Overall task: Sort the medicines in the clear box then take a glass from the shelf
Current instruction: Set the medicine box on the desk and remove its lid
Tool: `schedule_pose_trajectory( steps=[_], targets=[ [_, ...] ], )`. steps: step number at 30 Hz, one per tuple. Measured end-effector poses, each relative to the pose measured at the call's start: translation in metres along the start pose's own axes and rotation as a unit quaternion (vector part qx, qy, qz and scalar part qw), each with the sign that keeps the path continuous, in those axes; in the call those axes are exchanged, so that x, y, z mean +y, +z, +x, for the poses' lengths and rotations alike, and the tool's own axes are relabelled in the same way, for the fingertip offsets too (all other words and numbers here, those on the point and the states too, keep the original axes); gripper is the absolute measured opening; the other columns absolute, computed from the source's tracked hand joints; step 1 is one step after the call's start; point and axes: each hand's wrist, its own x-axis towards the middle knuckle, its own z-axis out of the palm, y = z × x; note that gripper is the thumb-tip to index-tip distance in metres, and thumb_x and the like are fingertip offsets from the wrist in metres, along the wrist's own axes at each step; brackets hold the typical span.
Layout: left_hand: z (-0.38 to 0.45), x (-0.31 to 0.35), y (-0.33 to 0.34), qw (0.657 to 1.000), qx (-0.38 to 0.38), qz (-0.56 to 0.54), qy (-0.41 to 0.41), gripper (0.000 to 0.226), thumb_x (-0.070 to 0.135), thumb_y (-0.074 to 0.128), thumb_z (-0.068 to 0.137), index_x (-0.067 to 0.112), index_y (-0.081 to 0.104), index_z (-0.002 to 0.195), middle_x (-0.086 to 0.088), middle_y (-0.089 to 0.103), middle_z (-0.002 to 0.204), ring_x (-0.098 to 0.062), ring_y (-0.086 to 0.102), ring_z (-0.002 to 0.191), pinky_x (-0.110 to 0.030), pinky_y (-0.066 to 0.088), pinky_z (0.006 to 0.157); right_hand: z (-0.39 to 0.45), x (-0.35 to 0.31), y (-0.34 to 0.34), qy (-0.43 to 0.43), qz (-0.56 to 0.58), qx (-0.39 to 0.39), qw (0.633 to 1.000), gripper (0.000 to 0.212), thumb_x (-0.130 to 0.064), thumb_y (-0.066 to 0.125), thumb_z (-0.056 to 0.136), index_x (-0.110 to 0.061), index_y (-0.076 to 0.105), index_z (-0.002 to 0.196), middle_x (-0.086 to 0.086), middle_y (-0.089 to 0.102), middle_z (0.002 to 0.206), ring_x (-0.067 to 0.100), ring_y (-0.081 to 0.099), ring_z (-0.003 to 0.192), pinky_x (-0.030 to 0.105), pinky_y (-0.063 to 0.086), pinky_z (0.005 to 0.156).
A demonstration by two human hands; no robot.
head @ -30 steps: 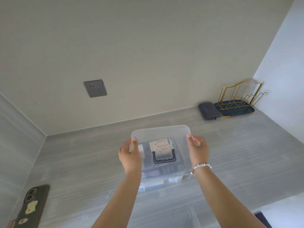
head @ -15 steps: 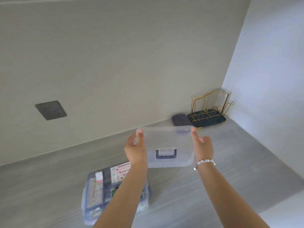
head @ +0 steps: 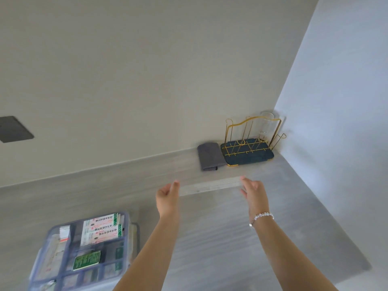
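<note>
The clear box (head: pixel 130 238) stands open at the lower left of the grey counter, its compartments filled with medicine packets (head: pixel 98 227). Its clear lid (head: pixel 210 186) shows almost edge-on and blurred, low over the counter to the right of the box. My left hand (head: pixel 168 196) holds the lid's left end and my right hand (head: pixel 253 191), with a bead bracelet on the wrist, holds its right end. A clear glass (head: pixel 267 124) stands upturned in the gold wire rack (head: pixel 252 133) in the far right corner.
The rack sits on a dark tray (head: pixel 247 157), with a folded grey cloth (head: pixel 209 156) to its left. A dark wall socket (head: pixel 13 129) is at the far left. A pale wall (head: pixel 336 122) bounds the counter on the right.
Both hands lifted the lid off the box, carried it to the right and tipped it flat down toward the counter. The view swung right, so the open box now lies at the lower left.
</note>
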Motion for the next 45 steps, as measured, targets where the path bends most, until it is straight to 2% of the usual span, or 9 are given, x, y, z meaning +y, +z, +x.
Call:
schedule_pose_trajectory(
  steps=[3,5,10,17,22,25,28,40,45],
  targets=[
    [0.004,-0.025,-0.003,0.999,-0.028,0.027,0.001,0.043,0.023,0.065,0.085,0.010,0.051,0.124,0.002,0.050,0.105,-0.014,0.048,0.100,-0.027,0.037,0.091,0.011,0.020,-0.004,0.003,-0.064,-0.039,0.997,0.045,-0.048,0.058,0.082,-0.019,0.034,0.057,-0.006,0.036,0.055,0.021,0.047,0.053,0.044,0.055,0.080],
    [0.007,-0.039,-0.008,0.997,-0.051,0.052,-0.009,0.060,0.018,0.063,0.087,0.008,0.036,0.139,0.006,0.050,0.113,-0.013,0.047,0.109,-0.023,0.035,0.095,0.016,0.037,-0.007,0.020,-0.073,-0.065,0.995,0.040,-0.044,0.061,0.082,-0.005,0.053,0.075,-0.002,0.053,0.073,0.030,0.065,0.077,0.037,0.053,0.075],
    [0.012,-0.066,-0.023,0.989,-0.106,0.095,-0.050,0.056,0.004,0.059,0.087,0.001,0.036,0.138,-0.016,0.042,0.145,-0.028,0.040,0.134,-0.041,0.028,0.114,0.023,0.074,-0.011,0.061,-0.081,-0.094,0.990,0.021,-0.022,0.066,0.082,-0.012,0.058,0.100,0.011,0.065,0.106,0.020,0.060,0.092,0.029,0.051,0.072],
    [0.005,-0.089,-0.023,0.974,-0.163,0.148,-0.051,0.062,0.013,0.061,0.087,0.019,0.034,0.143,-0.008,0.045,0.144,-0.025,0.041,0.134,-0.047,0.033,0.111,0.023,0.104,-0.015,0.057,-0.269,-0.134,0.952,0.027,-0.023,0.060,0.083,0.000,0.063,0.098,0.023,0.065,0.095,0.036,0.061,0.088,0.047,0.052,0.080],
    [0.002,-0.086,-0.023,0.967,-0.151,0.203,-0.034,0.071,0.032,0.062,0.086,0.027,0.024,0.147,-0.001,0.037,0.150,-0.024,0.037,0.136,-0.038,0.032,0.110,0.018,0.106,-0.010,0.068,-0.290,-0.132,0.945,0.035,-0.029,0.064,0.082,0.004,0.055,0.090,0.024,0.056,0.089,0.035,0.055,0.079,0.035,0.044,0.066],
    [-0.005,-0.078,-0.024,0.969,-0.121,0.215,-0.004,0.062,0.033,0.057,0.089,0.024,0.030,0.145,-0.001,0.042,0.146,-0.023,0.041,0.133,-0.032,0.034,0.104,0.011,0.099,-0.003,0.047,-0.301,-0.117,0.945,0.058,-0.036,0.065,0.081,-0.008,0.048,0.129,0.020,0.046,0.126,0.032,0.048,0.116,0.037,0.041,0.095],
    [-0.015,-0.062,-0.035,0.975,-0.094,0.198,0.034,0.037,0.023,0.050,0.091,0.022,0.052,0.128,0.004,0.063,0.120,-0.015,0.059,0.107,-0.029,0.047,0.086,-0.006,0.082,0.009,-0.013,-0.286,-0.118,0.951,0.064,-0.036,0.067,0.079,-0.015,0.043,0.135,0.014,0.038,0.138,0.029,0.035,0.130,0.039,0.031,0.107],
    [-0.024,-0.015,-0.169,0.970,0.010,0.193,0.148,0.022,0.015,0.049,0.091,0.030,0.060,0.103,0.011,0.064,0.101,0.003,0.060,0.086,-0.012,0.039,0.067,-0.116,0.036,0.128,-0.206,-0.208,-0.277,0.915,0.040,-0.030,0.069,0.079,-0.025,0.057,0.116,-0.009,0.053,0.109,0.005,0.055,0.090,0.008,0.041,0.068],
    [-0.011,-0.014,-0.239,0.943,0.061,0.273,0.179,0.027,0.014,0.049,0.092,0.020,0.061,0.116,0.003,0.058,0.112,-0.019,0.055,0.109,-0.032,0.046,0.090,-0.164,0.046,0.180,-0.215,-0.243,-0.304,0.896,0.039,-0.034,0.066,0.081,-0.023,0.057,0.117,-0.010,0.052,0.104,0.003,0.054,0.085,0.005,0.041,0.067]
  ],
)
